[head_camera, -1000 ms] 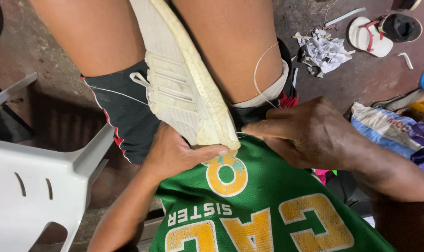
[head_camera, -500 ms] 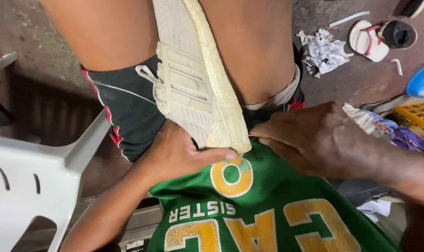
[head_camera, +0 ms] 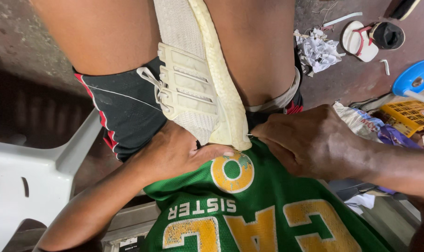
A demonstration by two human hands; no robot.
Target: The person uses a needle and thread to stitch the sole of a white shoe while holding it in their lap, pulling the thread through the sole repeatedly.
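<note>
My left hand (head_camera: 174, 154) grips the heel of the cream shoe (head_camera: 198, 79) between my thighs. My right hand (head_camera: 314, 140) pinches a needle (head_camera: 249, 136) at its sole.

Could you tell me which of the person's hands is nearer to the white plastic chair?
The left. The left hand grips the cream shoe held between the knees, on the side of the white plastic chair. The right hand is at the shoe's far side, farther from the chair.

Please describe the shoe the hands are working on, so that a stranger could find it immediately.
Look at the middle, between the person's two bare thighs above the green jersey. The cream sneaker lies there, sole edge showing, its end steadied by the left hand and touched by the right hand. Only it has white laces.
</note>
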